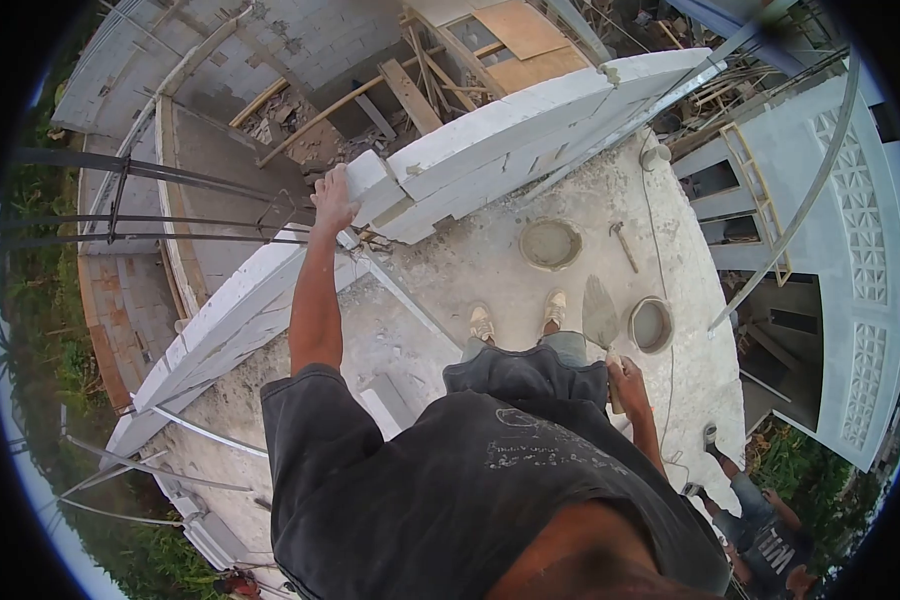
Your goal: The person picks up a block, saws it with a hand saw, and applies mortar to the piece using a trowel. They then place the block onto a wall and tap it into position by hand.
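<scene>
My left hand [335,203] reaches forward to the open end of a wall and is closed against the end of a white block [371,188] on the wall's top. Its fingers lie at the block's upper edge. Low at my right side, my right hand [627,386] grips a trowel [600,314] by its handle, the grey-smeared blade pointing forward. Just right of the blade stands a round bucket [650,326] of grey mix. A wider round tub [550,244], also with grey mix, sits farther ahead on the floor.
A hammer [623,247] lies near the tub, beside a long cable [658,240]. Vertical steel bars [200,178] stand in the wall gap. A loose white block [387,405] lies by my left side. Another person [760,530] is at lower right. Planks [410,97] and rubble lie beyond the wall.
</scene>
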`<state>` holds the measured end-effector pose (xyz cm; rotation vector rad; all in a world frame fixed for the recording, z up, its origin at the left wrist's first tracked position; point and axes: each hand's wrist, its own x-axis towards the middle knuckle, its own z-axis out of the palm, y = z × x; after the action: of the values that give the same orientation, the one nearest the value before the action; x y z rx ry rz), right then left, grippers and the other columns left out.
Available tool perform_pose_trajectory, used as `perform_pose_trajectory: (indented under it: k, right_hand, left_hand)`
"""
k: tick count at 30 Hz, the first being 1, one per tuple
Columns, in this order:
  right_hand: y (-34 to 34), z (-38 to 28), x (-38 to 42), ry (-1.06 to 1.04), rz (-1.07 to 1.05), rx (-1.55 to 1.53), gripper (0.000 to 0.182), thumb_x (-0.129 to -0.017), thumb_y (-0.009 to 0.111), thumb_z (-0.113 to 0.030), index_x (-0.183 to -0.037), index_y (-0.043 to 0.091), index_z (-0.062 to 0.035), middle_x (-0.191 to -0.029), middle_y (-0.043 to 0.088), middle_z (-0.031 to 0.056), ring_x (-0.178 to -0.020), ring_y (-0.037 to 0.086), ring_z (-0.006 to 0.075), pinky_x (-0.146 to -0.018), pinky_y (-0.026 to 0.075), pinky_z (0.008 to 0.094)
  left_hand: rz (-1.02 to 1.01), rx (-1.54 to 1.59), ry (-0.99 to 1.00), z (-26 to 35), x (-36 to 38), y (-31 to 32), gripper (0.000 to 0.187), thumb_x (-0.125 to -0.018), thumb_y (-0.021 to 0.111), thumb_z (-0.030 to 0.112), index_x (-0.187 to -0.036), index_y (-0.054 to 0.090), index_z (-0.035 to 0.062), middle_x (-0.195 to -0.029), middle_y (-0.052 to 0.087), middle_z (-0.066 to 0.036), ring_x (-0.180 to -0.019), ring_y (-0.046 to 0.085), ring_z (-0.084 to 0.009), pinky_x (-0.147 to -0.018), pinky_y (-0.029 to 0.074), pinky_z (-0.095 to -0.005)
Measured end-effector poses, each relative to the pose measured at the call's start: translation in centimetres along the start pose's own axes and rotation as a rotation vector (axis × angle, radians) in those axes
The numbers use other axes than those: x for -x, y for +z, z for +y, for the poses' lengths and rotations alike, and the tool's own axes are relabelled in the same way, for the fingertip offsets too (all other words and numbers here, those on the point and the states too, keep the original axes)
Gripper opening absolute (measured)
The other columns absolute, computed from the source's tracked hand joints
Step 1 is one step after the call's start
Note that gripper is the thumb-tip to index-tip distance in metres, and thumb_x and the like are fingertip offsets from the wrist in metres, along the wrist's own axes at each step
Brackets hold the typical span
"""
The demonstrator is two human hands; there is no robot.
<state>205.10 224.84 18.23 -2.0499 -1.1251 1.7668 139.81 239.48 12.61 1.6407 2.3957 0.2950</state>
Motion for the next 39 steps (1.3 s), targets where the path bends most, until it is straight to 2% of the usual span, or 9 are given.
perform_pose_trajectory:
  k: [4, 7, 16, 30, 33, 39]
  right_hand:
    - [-0.1, -0.2, 0.1, -0.016, 0.043, 0.058, 0.040, -0.096, 0.059, -0.034, -0.116, 0.059, 0.0011, -0.080, 0.061, 0.0051, -0.057, 0.059, 0.0117, -0.047, 0.049, 0.0281]
    - [0.0, -1.2, 0.9, 0.010, 0.053, 0.071, 0.041, -0.099, 0.058, -0.035, -0.119, 0.062, 0.0012, -0.089, 0.065, 0.0051, -0.072, 0.058, 0.0106, -0.063, 0.048, 0.0280]
    - [-0.5, 1.0, 0.3, -0.017, 0.092, 0.123, 0.044, -0.099, 0.059, -0.034, -0.123, 0.061, 0.0027, -0.098, 0.067, 0.0086, -0.084, 0.060, 0.0138, -0.075, 0.049, 0.0297]
    - [-0.5, 2.3, -1.4, -0.016, 0.062, 0.146, 0.038, -0.101, 0.058, -0.030, -0.121, 0.061, 0.0022, -0.095, 0.067, 0.0063, -0.082, 0.061, 0.0114, -0.073, 0.050, 0.0276]
    - [-0.4, 1.9, -1.6, -0.040, 0.030, 0.147, 0.038, -0.101, 0.058, -0.029, -0.120, 0.061, 0.0023, -0.093, 0.066, 0.0053, -0.080, 0.060, 0.0106, -0.071, 0.049, 0.0272]
    - [-0.3, 2.2, -2.4, -0.069, 0.030, 0.165, 0.039, -0.100, 0.060, -0.030, -0.122, 0.061, 0.0027, -0.091, 0.065, 0.0033, -0.077, 0.058, 0.0088, -0.069, 0.048, 0.0260]
  left_hand:
    - [0.002, -0.004, -0.001, -0.4, -0.2, 1.4, 0.087, -0.068, 0.077, 0.012, -0.144, 0.034, 0.0145, -0.141, 0.044, -0.012, -0.131, 0.040, -0.0430, -0.105, 0.034, -0.0671]
    - [-0.001, 0.007, -0.013, -0.6, -0.3, 2.2, 0.088, -0.068, 0.077, 0.011, -0.144, 0.034, 0.0148, -0.141, 0.044, -0.012, -0.130, 0.040, -0.0426, -0.104, 0.035, -0.0661]
    - [-0.001, 0.020, 0.001, -1.6, -0.5, 5.1, 0.091, -0.067, 0.082, 0.011, -0.144, 0.035, 0.0139, -0.141, 0.045, -0.011, -0.130, 0.041, -0.0409, -0.103, 0.035, -0.0627]
    - [0.004, 0.069, 0.065, -2.5, -0.5, 6.4, 0.091, -0.065, 0.084, 0.008, -0.143, 0.037, 0.0130, -0.139, 0.047, -0.012, -0.129, 0.043, -0.0389, -0.104, 0.038, -0.0564]
    - [0.011, 0.035, 0.073, -2.1, -0.3, 6.1, 0.091, -0.064, 0.083, 0.011, -0.143, 0.039, 0.0068, -0.137, 0.049, -0.018, -0.126, 0.044, -0.0406, -0.107, 0.037, -0.0490]
    - [0.011, 0.092, 0.092, -2.5, -0.6, 6.2, 0.090, -0.064, 0.082, 0.013, -0.143, 0.039, 0.0064, -0.136, 0.049, -0.018, -0.126, 0.044, -0.0413, -0.107, 0.037, -0.0497]
